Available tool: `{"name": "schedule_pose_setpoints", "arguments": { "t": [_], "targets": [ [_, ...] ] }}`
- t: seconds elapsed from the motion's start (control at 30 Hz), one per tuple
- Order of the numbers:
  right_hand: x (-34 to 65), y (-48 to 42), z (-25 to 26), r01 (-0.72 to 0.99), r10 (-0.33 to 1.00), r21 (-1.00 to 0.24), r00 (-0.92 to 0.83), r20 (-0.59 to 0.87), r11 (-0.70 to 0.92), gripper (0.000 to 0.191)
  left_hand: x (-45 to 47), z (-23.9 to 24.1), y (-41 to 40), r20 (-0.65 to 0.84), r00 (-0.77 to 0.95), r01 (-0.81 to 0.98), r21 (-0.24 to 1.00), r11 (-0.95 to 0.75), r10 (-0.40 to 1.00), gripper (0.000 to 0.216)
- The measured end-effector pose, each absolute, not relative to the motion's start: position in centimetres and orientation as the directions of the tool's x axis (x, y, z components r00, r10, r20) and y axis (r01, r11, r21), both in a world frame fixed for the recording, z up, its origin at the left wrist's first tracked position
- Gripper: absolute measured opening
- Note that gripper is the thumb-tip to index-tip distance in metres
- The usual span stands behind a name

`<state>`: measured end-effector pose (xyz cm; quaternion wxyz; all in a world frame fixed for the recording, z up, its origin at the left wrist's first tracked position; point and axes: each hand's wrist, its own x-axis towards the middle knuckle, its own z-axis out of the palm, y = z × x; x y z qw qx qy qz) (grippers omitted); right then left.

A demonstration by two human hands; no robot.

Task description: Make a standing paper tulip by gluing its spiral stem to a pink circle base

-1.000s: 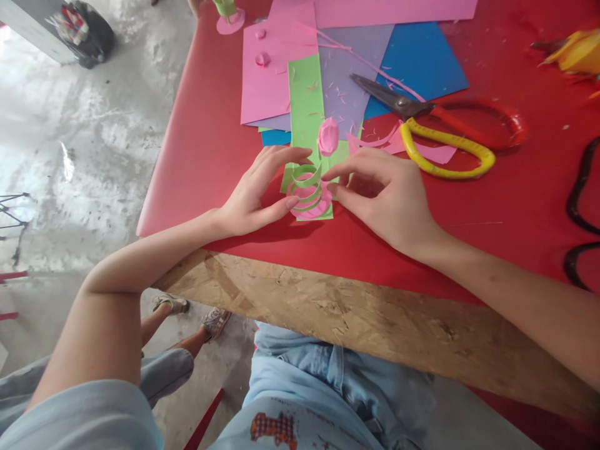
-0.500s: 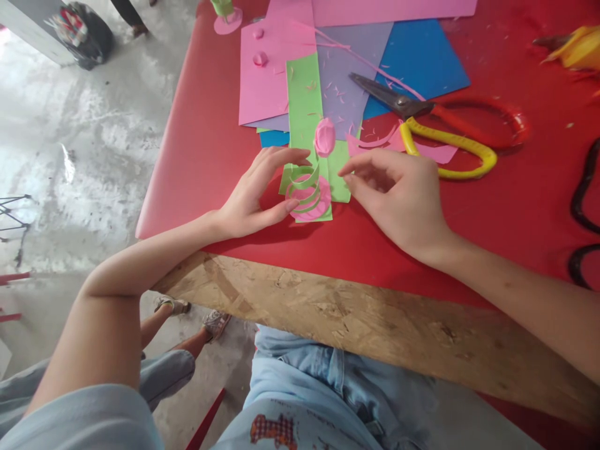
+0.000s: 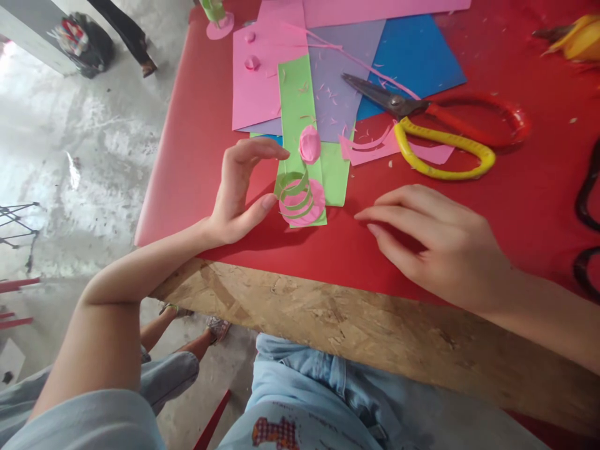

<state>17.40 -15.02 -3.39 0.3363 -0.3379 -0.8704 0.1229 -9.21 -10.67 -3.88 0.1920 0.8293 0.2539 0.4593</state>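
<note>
A paper flower with a pink bud and a coiled green stem stands on a round pink base close to the table's near edge. My left hand is just left of the coil, thumb and fingers spread apart with nothing between them. The thumb tip is very near the base; whether it touches I cannot tell. Over the red tabletop to the right is my right hand, fingers loosely bent, thumb apart, holding nothing. Green paper strips lie under and behind the flower.
Scissors with red and yellow handles lie behind my right hand, over pink scraps. Pink, lilac and blue sheets overlap farther back. Another small green-and-pink piece stands at the far left. Dark handles show at the right edge.
My left hand has opened wider and drawn left, off the coil. My right hand has moved right and toward me, away from the flower. The view has shifted slightly.
</note>
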Motion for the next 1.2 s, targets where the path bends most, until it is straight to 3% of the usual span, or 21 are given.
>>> {"name": "schedule_pose_setpoints", "arguments": {
  "t": [0.1, 0.2, 0.33, 0.47, 0.77, 1.03, 1.2],
  "targets": [
    [17.4, -15.0, -3.9, 0.493, 0.59, -0.327, -0.623, 0.513, 0.806, 0.022, -9.1, -3.5, -10.5, 0.703, 0.385, 0.255, 0.541, -0.801, 0.598, 0.032],
    [16.6, -13.9, -4.3, 0.498, 0.576, -0.293, -0.665, 0.475, 0.816, 0.031, -9.0, -3.3, -10.5, 0.711, 0.367, 0.276, 0.532, -0.801, 0.599, 0.028],
    [15.4, -11.7, -4.6, 0.445, 0.564, -0.349, -0.698, 0.442, 0.825, 0.039, -9.2, -3.4, -10.6, 0.698, 0.405, 0.291, 0.514, -0.807, 0.591, 0.032],
    [14.6, -9.5, -4.8, 0.355, 0.539, -0.448, -0.743, 0.398, 0.82, 0.05, -9.6, -3.7, -10.5, 0.602, 0.436, 0.323, 0.589, -0.741, 0.669, 0.036],
    [13.3, -7.7, -4.9, 0.268, 0.523, -0.591, -0.791, 0.316, 0.761, 0.068, -10.0, -3.7, -10.9, 0.418, 0.537, 0.442, 0.601, -0.666, 0.733, 0.046],
    [13.8, -7.6, -5.1, 0.27, 0.534, -0.605, -0.787, 0.31, 0.749, 0.062, -10.0, -3.8, -10.7, 0.447, 0.563, 0.404, 0.584, -0.704, 0.695, 0.051],
    [14.1, -7.7, -5.3, 0.264, 0.545, -0.619, -0.775, 0.32, 0.739, 0.06, -10.1, -4.0, -10.2, 0.562, 0.608, 0.242, 0.541, -0.805, 0.561, 0.061]
  ]
}}
